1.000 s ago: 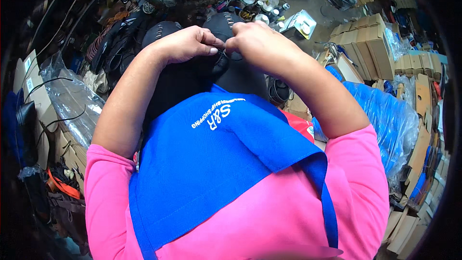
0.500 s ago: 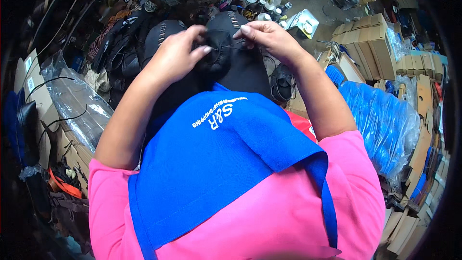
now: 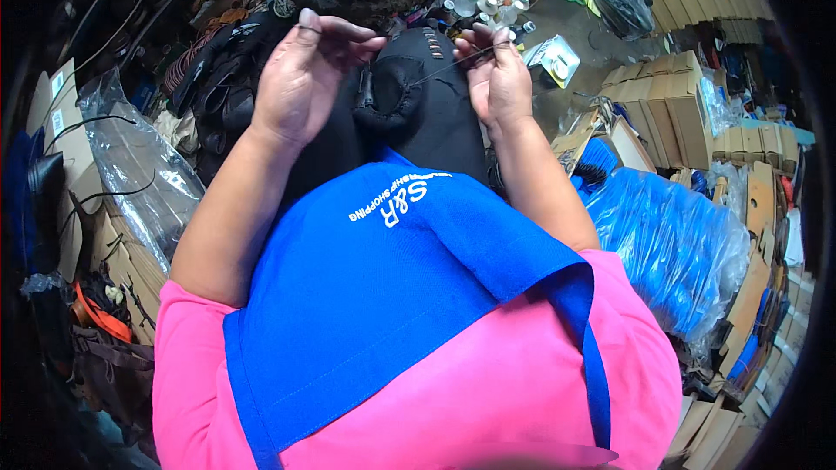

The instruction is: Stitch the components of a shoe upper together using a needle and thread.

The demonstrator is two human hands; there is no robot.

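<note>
On my lap rests a black piece (image 3: 402, 103) of what looks like leather or fabric, with a gathered, rounded edge around a hollow. A thin dark thread (image 3: 448, 70) runs taut from it, up and right to my right hand (image 3: 498, 83), where thumb and fingers pinch it; whether a needle is there is too small to tell. My left hand (image 3: 300, 83) is lifted to the left of the piece, apart from it, thumb and fingers spread with nothing visible in them. A blue apron (image 3: 348, 296) covers my front.
White-capped bottles (image 3: 488, 4) and a white container (image 3: 555, 61) stand on the floor ahead. Stacked cardboard (image 3: 666, 104) and a plastic-wrapped blue bundle (image 3: 670, 235) lie to the right. At left are clear plastic sheeting (image 3: 131, 165) and black goods (image 3: 231, 78).
My hands have moved apart from close over the black piece. The right hand has drawn the thread out to the right; the left has lifted away with its fingers opened.
</note>
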